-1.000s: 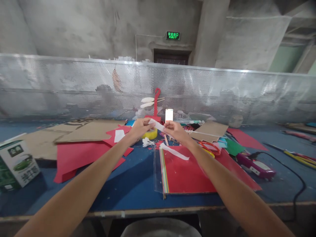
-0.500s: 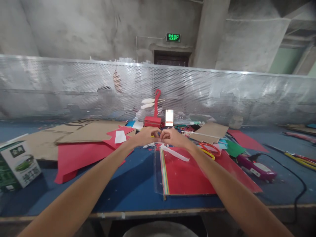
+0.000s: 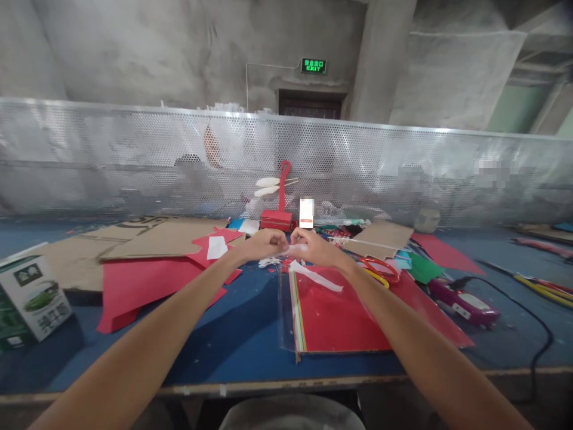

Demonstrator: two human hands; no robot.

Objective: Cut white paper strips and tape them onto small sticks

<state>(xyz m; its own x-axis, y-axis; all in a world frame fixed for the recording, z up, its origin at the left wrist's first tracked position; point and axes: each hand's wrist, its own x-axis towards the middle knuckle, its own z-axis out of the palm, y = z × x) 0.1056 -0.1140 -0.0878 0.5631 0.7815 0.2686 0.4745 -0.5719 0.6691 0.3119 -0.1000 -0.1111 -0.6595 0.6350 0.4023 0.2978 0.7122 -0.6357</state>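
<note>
My left hand (image 3: pixel 265 243) and my right hand (image 3: pixel 313 248) are close together above the far middle of the table, fingers curled. Between them stretches a thin whitish strip (image 3: pixel 296 248), with an end pinched in each hand; whether it is paper or plastic I cannot tell. Beneath my right forearm, a longer white paper strip (image 3: pixel 319 277) lies across a clear sleeve of red paper sheets (image 3: pixel 344 316). White cord-like scraps (image 3: pixel 268 262) rest on the table just below my left hand. Behind the hands sits a red paper box (image 3: pixel 276 220) with a tall looped strip.
Cardboard (image 3: pixel 165 237) and red paper (image 3: pixel 147 286) cover the left side, near a milk carton (image 3: pixel 33 298). To the right are red and yellow scissors (image 3: pixel 380 272), a purple power strip (image 3: pixel 465 303) with a black cable and green paper (image 3: pixel 424 269). A lit phone (image 3: pixel 307 213) stands behind.
My hands have moved slightly apart, and more of the whitish strip shows between them. My left hand has shifted a little to the left.
</note>
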